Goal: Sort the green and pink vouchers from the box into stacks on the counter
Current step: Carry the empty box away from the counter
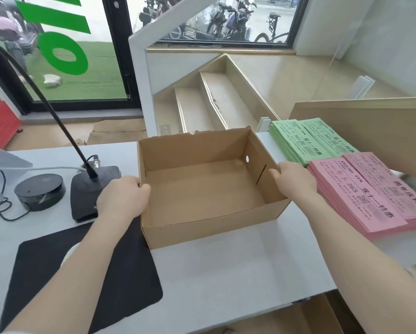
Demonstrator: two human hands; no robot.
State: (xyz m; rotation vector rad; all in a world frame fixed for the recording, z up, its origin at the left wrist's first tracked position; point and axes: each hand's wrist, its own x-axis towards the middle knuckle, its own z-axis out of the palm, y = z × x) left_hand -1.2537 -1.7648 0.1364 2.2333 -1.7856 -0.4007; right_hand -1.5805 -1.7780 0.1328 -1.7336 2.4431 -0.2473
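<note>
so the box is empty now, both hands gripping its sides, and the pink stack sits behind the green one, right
Not quite. In the head view the pink stack lies nearer than the green stack, not behind it. The box is empty, with the left hand and right hand gripping its sides.

mic: your gooseneck microphone (91, 189) sits left on counter
puck: black round device (40, 191) beside its base
mat: black mat (86, 280) near you

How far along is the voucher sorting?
It looks nearly finished. The cardboard box is empty, and the green vouchers and pink vouchers lie stacked on the counter. The left hand and right hand grip the box walls. Likely only the box remains.
</note>
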